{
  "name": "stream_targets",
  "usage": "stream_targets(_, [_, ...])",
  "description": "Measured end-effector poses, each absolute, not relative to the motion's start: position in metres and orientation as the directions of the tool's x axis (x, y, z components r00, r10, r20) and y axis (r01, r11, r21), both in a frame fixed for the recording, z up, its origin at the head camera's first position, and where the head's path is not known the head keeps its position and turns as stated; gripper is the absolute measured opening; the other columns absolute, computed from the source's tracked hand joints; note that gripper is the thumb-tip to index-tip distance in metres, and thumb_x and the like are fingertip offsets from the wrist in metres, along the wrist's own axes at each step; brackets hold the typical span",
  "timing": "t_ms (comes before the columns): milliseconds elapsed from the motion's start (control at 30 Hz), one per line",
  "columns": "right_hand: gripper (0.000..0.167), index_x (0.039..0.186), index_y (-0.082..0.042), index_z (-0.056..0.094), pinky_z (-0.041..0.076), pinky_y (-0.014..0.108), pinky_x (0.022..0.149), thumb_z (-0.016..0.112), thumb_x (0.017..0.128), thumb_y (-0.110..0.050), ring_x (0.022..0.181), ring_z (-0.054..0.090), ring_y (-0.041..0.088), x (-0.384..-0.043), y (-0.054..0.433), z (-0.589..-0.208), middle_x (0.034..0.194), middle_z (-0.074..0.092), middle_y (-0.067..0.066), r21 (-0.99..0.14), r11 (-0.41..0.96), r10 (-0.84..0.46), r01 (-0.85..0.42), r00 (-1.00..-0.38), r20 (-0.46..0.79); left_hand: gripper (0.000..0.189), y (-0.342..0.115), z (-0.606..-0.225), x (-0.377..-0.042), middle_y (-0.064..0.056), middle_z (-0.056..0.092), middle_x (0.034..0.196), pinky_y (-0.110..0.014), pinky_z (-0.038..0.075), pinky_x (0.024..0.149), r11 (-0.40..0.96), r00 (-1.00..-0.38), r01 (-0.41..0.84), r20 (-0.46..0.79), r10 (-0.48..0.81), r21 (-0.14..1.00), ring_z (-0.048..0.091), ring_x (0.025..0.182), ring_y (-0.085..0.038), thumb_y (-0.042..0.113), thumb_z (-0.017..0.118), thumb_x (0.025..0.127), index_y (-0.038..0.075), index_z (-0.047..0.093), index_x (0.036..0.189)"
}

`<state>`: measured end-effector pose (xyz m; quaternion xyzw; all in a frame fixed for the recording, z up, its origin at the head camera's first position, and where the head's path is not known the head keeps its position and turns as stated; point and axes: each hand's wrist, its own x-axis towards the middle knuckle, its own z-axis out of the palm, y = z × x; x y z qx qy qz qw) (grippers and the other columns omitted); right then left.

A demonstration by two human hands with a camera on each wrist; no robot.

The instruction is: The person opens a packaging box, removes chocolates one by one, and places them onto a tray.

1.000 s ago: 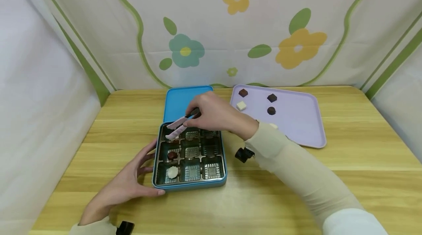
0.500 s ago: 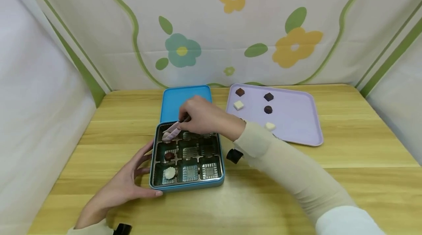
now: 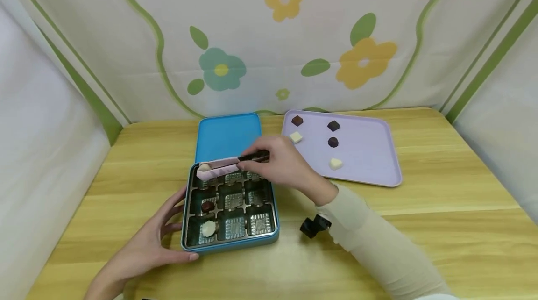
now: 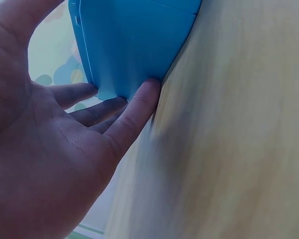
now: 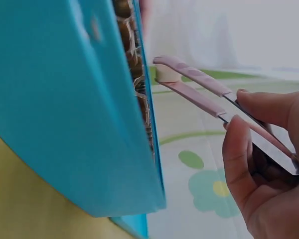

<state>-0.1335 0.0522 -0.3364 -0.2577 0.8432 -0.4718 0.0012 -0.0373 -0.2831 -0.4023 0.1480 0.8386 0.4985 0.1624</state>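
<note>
A blue tin (image 3: 235,243) with a divided dark tray sits on the table. My left hand (image 3: 145,244) spans its front left corner, with the thumb at the front and the nearly straight fingers touching the left side. In my right hand (image 3: 286,162) I grip small tongs (image 5: 202,78) with pink tips and dark handles. Their tips pinch a pale chocolate (image 5: 167,73), above the tin's back left compartment in the head view. A brown chocolate (image 3: 208,206) lies in the middle left compartment, and a white fluted chocolate (image 3: 208,228) in the front left one.
A blue lid (image 3: 227,136) lies behind the tin. To the right, a lilac tray (image 3: 365,150) bears several dark, brown and white chocolates. A flowered cloth (image 3: 252,24) hangs behind the wooden table (image 3: 336,253).
The tongs have come up out of the back left compartment with the pale chocolate between their tips. My right wrist has turned, and the left hand stays against the tin. The head view has shifted.
</note>
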Motion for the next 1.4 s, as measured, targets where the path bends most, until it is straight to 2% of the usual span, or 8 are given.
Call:
stream_targets(133, [0.018,0.111,-0.01,0.084,0.058,0.029,0.059,0.082,0.096,-0.017,0.062,0.07,0.022,-0.122,0.061,-0.351,0.102,0.08,0.007,-0.893,0.313,-0.371,-0.325,-0.907,0.2,0.135,-0.29,-0.405,-0.03,-0.02,0.028,0.176,-0.023,0.054,0.1,0.467,-0.91,0.098,-0.11,0.399,0.879,0.042,0.147,-0.001,0.015,0.1,0.074,0.037,0.012,0.174])
stream_targets(200, [0.019,0.113,-0.009,0.083,0.058,0.03,0.058,0.082,0.096,-0.016,0.064,0.07,0.029,-0.119,0.065,-0.356,0.1,0.079,0.009,-0.918,0.28,-0.348,-0.28,-0.921,0.174,0.136,-0.293,-0.406,-0.027,-0.021,0.027,0.176,-0.023,0.054,0.099,0.467,-0.916,0.1,-0.102,0.389,0.879,0.039,0.138,0.016,0.013,0.1,0.073,0.037,0.012,0.174])
stream_targets(267, [0.02,0.113,-0.008,0.083,0.059,0.033,0.059,0.082,0.096,-0.017,0.068,0.07,0.038,-0.116,0.069,-0.358,0.096,0.078,0.011,-0.937,0.257,-0.331,-0.236,-0.932,0.144,0.137,-0.295,-0.406,-0.026,-0.022,0.026,0.176,-0.023,0.054,0.099,0.466,-0.919,0.1,-0.098,0.382,0.879,0.036,0.134,0.023,0.012,0.1,0.073,0.038,0.011,0.174])
stream_targets(400, [0.021,0.114,-0.008,0.082,0.06,0.037,0.061,0.083,0.096,-0.019,0.07,0.069,0.043,-0.115,0.081,-0.363,0.088,0.076,0.018,-0.958,0.23,-0.296,-0.169,-0.95,0.096,0.138,-0.297,-0.406,-0.026,-0.021,0.026,0.176,-0.022,0.053,0.099,0.472,-0.924,0.099,-0.095,0.371,0.876,0.036,0.135,0.022,0.011,0.1,0.073,0.038,0.011,0.174])
stream_targets(667, [0.02,0.115,-0.009,0.083,0.061,0.033,0.063,0.083,0.096,-0.016,0.066,0.067,0.017,-0.115,0.116,-0.365,0.09,0.076,0.021,-0.958,0.234,-0.247,-0.167,-0.963,0.107,0.136,-0.299,-0.405,-0.028,-0.019,0.026,0.177,-0.024,0.054,0.098,0.481,-0.922,0.105,-0.096,0.375,0.87,0.035,0.135,0.023,0.012,0.099,0.074,0.038,0.011,0.174])
stream_targets(867, [0.021,0.117,-0.006,0.081,0.062,0.034,0.062,0.081,0.098,-0.015,0.067,0.069,0.019,-0.116,0.15,-0.368,0.086,0.075,0.007,-0.967,0.213,-0.179,-0.138,-0.979,0.1,0.134,-0.302,-0.405,-0.027,-0.019,0.027,0.176,-0.025,0.056,0.096,0.494,-0.92,0.081,-0.126,0.371,0.866,0.035,0.134,0.024,0.013,0.099,0.076,0.04,0.01,0.173])
stream_targets(1100, [0.026,0.117,0.002,0.079,0.059,0.027,0.062,0.079,0.1,-0.018,0.067,0.068,0.015,-0.121,0.184,-0.368,0.088,0.078,-0.005,-0.966,0.229,-0.065,-0.116,-0.993,0.103,0.134,-0.301,-0.402,-0.027,-0.018,0.026,0.177,-0.024,0.055,0.097,0.477,-0.918,0.109,-0.096,0.384,0.872,0.035,0.136,0.023,0.011,0.099,0.075,0.039,0.011,0.174])
stream_targets(1400, [0.028,0.121,-0.002,0.079,0.057,0.026,0.063,0.079,0.1,-0.022,0.068,0.067,0.011,-0.12,0.225,-0.371,0.091,0.079,-0.01,-0.954,0.29,0.044,-0.073,-0.995,0.09,0.134,-0.298,-0.403,-0.027,-0.018,0.028,0.176,-0.024,0.055,0.097,0.463,-0.916,0.125,-0.077,0.394,0.878,0.036,0.136,0.022,0.01,0.099,0.075,0.037,0.012,0.174])
